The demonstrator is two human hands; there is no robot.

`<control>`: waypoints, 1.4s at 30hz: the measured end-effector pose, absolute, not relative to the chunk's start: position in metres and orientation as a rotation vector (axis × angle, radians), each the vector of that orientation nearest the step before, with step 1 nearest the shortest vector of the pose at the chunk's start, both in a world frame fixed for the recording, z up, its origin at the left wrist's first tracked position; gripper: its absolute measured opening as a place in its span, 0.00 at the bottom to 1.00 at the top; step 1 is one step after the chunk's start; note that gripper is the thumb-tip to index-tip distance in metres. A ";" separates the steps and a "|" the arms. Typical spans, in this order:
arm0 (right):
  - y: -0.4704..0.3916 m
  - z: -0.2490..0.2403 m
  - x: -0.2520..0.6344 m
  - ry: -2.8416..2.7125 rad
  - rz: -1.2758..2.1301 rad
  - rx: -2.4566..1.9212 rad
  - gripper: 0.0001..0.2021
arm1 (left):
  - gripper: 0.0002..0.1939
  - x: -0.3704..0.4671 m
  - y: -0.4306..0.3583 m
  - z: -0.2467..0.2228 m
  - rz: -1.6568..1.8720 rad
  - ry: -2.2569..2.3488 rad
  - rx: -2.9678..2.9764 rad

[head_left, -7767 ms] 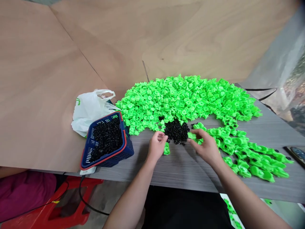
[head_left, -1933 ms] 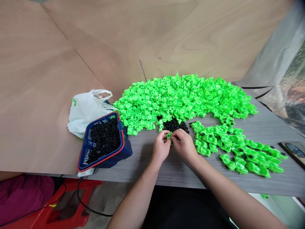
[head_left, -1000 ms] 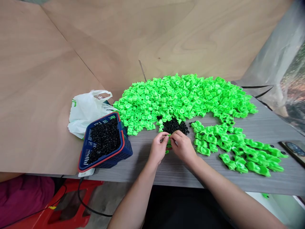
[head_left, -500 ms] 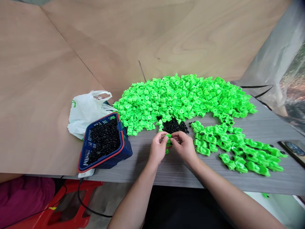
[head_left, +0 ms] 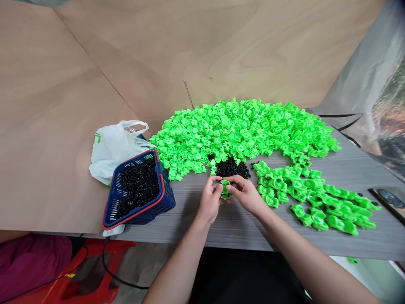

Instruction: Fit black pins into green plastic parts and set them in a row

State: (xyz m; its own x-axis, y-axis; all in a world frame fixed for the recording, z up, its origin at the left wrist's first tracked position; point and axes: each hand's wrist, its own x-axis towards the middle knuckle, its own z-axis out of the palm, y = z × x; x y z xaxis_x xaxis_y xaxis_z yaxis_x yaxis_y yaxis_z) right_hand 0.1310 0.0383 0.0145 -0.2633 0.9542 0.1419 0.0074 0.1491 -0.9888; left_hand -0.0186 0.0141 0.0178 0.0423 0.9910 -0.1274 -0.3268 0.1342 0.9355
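Note:
Between my two hands is a small green plastic piece (head_left: 225, 189), held above the front part of the table. My left hand (head_left: 210, 201) grips its left side, thumb and fingers closed on it. From the right, my right hand (head_left: 245, 193) pinches the same piece. Just beyond my fingers lies a small heap of black parts (head_left: 232, 168). A large mound of green pieces (head_left: 240, 128) spreads behind it. To the right are several green pieces with black parts on them (head_left: 316, 194).
A blue basket with a red rim (head_left: 164, 185) holds black parts at the left, beside a white plastic bag (head_left: 114, 147). A phone-like object (head_left: 390, 198) lies at the right edge. Red stool (head_left: 106, 270) and a person's purple garment (head_left: 34, 266) show at lower left.
The green piece between my hands has turned and more of its face shows. Both hands have shifted slightly; the piles look the same.

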 end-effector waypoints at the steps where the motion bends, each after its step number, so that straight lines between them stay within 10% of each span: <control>1: 0.037 0.015 0.134 -1.531 1.270 -0.989 0.13 | 0.20 -0.017 0.013 0.017 1.238 0.984 0.843; 9: 0.025 0.031 0.152 -1.582 1.183 -1.044 0.15 | 0.19 -0.011 0.020 0.011 1.111 1.071 0.917; 18: 0.039 0.027 0.289 -1.839 -0.058 -1.965 0.17 | 0.11 -0.075 0.080 -0.007 1.162 1.854 1.656; 33: 0.034 0.019 0.285 -1.833 -0.250 -1.740 0.15 | 0.10 -0.070 0.109 -0.025 1.059 1.914 1.565; 42: 0.019 0.002 0.175 -2.274 0.273 -1.708 0.05 | 0.10 -0.080 0.089 -0.016 1.115 1.644 1.242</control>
State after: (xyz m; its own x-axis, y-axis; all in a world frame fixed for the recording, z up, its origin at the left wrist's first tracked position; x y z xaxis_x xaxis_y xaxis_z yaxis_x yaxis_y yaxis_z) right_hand 0.1750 0.0186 0.0019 -0.2594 0.9593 0.1116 0.9057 0.2817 -0.3167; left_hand -0.0799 0.0893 -0.0160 -0.2202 0.9726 -0.0745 0.2905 0.1383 0.9468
